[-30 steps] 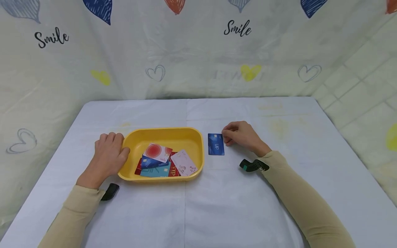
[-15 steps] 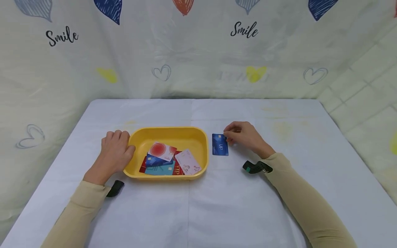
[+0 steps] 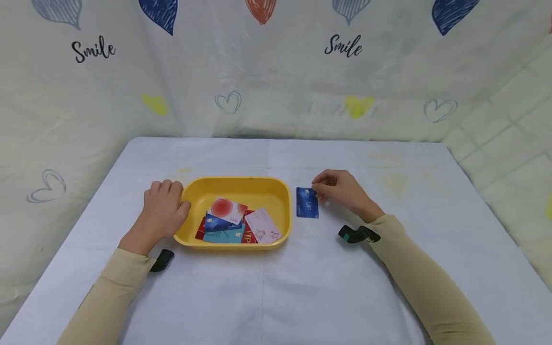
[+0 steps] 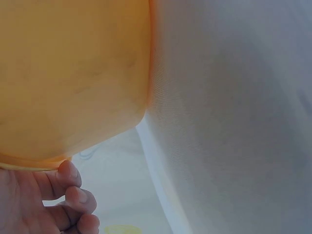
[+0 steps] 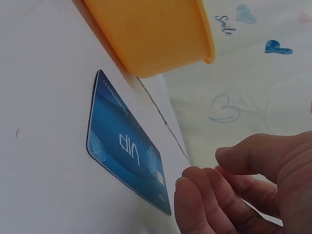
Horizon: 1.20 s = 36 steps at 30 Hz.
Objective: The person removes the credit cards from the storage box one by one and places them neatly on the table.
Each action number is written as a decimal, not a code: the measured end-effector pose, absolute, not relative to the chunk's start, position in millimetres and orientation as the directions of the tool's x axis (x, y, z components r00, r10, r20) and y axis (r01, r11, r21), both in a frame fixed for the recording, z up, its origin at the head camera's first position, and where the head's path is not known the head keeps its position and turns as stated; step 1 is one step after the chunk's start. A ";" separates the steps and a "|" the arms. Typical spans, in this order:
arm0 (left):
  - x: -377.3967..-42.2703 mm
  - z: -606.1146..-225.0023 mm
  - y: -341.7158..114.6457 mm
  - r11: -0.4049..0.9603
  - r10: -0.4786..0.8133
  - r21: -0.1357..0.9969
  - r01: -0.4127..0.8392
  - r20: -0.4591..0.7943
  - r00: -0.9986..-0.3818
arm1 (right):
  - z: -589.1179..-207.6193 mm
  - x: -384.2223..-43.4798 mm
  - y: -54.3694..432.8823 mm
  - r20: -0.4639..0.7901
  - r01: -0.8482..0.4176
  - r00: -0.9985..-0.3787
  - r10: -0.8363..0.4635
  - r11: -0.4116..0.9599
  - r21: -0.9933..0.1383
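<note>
Flat on the white tablecloth [image 3: 267, 297], just to the right of a yellow plastic tray [image 3: 241, 188], lies a blue VIP card [image 3: 307, 203] with a small chip. At its upper right corner is the right hand [image 3: 345, 190], fingers loosely bent and thumb apart from them, grasping nothing; whether a fingertip touches the card I cannot tell. The left hand [image 3: 164, 213] grips the tray's left end, its thumb over the rim. Inside the tray several cards overlap: a white card with a red circle [image 3: 223, 210] lies over a dark blue card [image 3: 215, 224], which partly covers a teal card [image 3: 226, 236]. Under these a red card with VIP lettering [image 3: 248, 235] shows, and a pale pink card [image 3: 264, 225] rests at the right, across its edge. Both forearms wear beige sleeves [image 3: 424, 278], with a black device [image 3: 161, 261] at each wrist. Behind the table hangs a pale backdrop [image 3: 280, 62] printed with hearts and "Smile".
</note>
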<state>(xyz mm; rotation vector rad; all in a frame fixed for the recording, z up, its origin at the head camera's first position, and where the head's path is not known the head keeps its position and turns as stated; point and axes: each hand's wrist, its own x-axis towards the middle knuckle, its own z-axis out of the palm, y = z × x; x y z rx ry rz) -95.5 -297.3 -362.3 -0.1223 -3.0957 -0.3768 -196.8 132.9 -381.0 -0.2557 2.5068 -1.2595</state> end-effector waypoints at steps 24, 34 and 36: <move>-95.4 -362.4 -296.5 0.970 0.071 0.232 0.075 0.022 -0.997 | -356.8 -189.5 121.5 -0.109 -0.142 -0.921 -0.373 0.584 -0.799; -94.4 -361.8 -297.1 0.970 0.074 0.229 0.078 0.025 -0.997 | -340.9 -182.6 110.6 -0.081 -0.182 -0.913 -0.399 0.578 -0.796; -94.1 -361.7 -297.5 0.971 0.072 0.228 0.075 0.022 -0.997 | -337.1 -181.4 107.7 -0.065 -0.199 -0.910 -0.409 0.570 -0.797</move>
